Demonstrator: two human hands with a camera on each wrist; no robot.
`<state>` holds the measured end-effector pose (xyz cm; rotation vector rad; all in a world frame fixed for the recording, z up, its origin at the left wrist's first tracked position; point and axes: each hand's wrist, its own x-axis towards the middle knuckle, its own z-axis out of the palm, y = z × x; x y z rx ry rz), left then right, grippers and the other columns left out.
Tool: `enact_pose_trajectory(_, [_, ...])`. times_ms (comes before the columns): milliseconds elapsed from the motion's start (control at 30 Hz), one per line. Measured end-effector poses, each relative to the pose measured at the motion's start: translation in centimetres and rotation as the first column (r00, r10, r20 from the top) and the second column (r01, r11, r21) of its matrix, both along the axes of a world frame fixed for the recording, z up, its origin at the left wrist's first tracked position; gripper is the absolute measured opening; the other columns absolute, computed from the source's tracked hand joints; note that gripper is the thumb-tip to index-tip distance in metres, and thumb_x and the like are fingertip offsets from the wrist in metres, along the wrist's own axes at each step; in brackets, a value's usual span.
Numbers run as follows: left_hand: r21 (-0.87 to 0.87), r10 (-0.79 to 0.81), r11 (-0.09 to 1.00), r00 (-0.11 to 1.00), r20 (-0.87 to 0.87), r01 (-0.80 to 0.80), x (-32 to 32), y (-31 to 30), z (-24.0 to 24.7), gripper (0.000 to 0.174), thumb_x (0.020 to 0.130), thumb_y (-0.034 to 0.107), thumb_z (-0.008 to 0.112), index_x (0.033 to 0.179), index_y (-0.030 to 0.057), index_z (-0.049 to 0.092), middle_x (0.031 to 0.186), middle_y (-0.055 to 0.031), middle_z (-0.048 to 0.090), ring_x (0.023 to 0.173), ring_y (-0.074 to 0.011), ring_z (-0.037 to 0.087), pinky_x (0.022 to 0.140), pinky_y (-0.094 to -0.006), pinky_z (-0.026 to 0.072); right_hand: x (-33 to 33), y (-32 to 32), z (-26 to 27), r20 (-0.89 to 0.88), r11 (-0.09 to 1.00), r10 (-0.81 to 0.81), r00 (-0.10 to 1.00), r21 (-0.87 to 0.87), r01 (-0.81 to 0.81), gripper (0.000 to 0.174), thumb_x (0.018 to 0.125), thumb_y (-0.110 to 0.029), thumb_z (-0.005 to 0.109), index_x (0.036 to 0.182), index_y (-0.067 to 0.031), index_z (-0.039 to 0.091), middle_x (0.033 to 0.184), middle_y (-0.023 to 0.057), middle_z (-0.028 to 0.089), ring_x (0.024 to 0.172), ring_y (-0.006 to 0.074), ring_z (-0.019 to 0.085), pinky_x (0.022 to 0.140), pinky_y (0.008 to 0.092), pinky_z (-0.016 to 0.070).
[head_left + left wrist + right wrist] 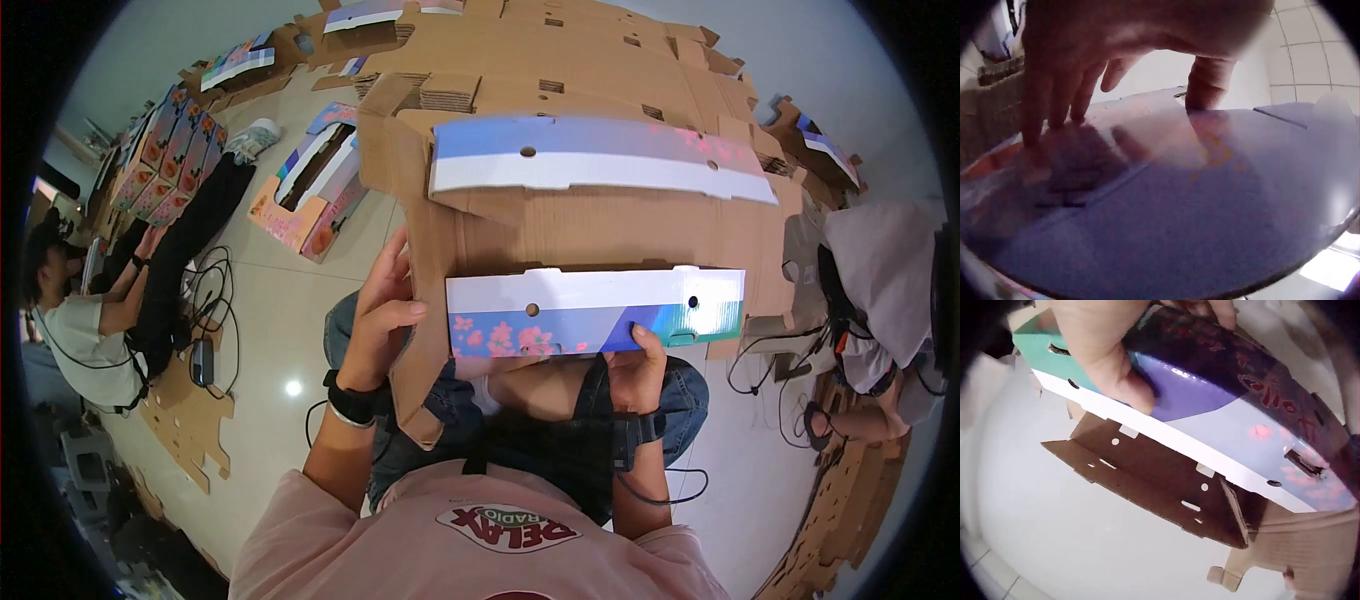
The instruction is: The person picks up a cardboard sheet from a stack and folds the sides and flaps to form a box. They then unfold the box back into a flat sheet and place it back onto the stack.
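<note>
A partly folded cardboard box [620, 230] is held over the lap, plain brown inside. Its long side panels, blue and white with pink flowers, are folded along the far and near sides. At the left end, my left hand [385, 310] grips the upright brown flap [428, 290], thumb on the near face. In the left wrist view its fingers lie against the printed outer face [1166, 237]. On the near printed panel [1210, 419], my right hand [637, 375] holds the lower edge, thumb on the print, other fingers mostly hidden underneath.
Flat cardboard sheets [590, 60] are stacked on the floor ahead. A folded printed box [310, 185] stands front left, with stacked finished boxes [170, 155] farther off. A seated person [95, 320] is at the left; black cables [215, 300] lie nearby. Another person's foot [820, 425] shows at right.
</note>
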<state>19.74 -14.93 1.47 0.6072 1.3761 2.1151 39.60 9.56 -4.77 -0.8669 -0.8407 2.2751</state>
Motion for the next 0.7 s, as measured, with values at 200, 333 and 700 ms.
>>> enact_pose_trajectory(200, [-0.028,0.038,0.999,0.984,0.172,-0.034,-0.6,-2.6,-0.5,0.087,0.072,0.018,0.062,0.149,0.0,0.028,0.129,-0.0185,0.057,0.116,-0.0243,0.058,0.1,-0.0337,0.0431,-0.4,-0.5,-0.5,0.026,1.0,-0.015,1.0,0.011,0.015,0.057,0.077,-0.02,0.07,0.129,-0.0059,0.049,0.121,0.0081,0.06,0.111,0.025,0.059,0.096,0.0395,0.0481])
enact_pose_trajectory(333, [-0.078,0.033,0.997,0.983,0.181,-0.019,-1.0,-3.9,-2.2,0.08,0.072,0.016,0.061,0.146,-0.0006,0.034,0.124,-0.0169,0.06,0.113,-0.0226,0.06,0.098,-0.0323,0.0443,-0.4,-0.6,-0.6,0.017,1.0,-0.007,1.0,0.017,0.007,0.06,0.077,-0.02,0.071,0.131,-0.0063,0.048,0.123,0.0073,0.059,0.113,0.0249,0.058,0.098,0.04,0.0471])
enact_pose_trajectory(700, [-0.269,-0.076,0.956,0.986,0.148,0.113,0.8,-5.9,-0.5,0.082,0.07,0.013,0.062,0.146,-0.0006,0.034,0.135,-0.0121,0.053,0.126,-0.0206,0.05,0.106,-0.0336,0.0351,-0.6,-0.9,-1.3,0.019,0.999,-0.014,1.0,0.033,0.013,0.056,0.077,-0.018,0.07,0.129,-0.0075,0.051,0.121,0.006,0.06,0.112,0.0238,0.058,0.093,0.0395,0.0479])
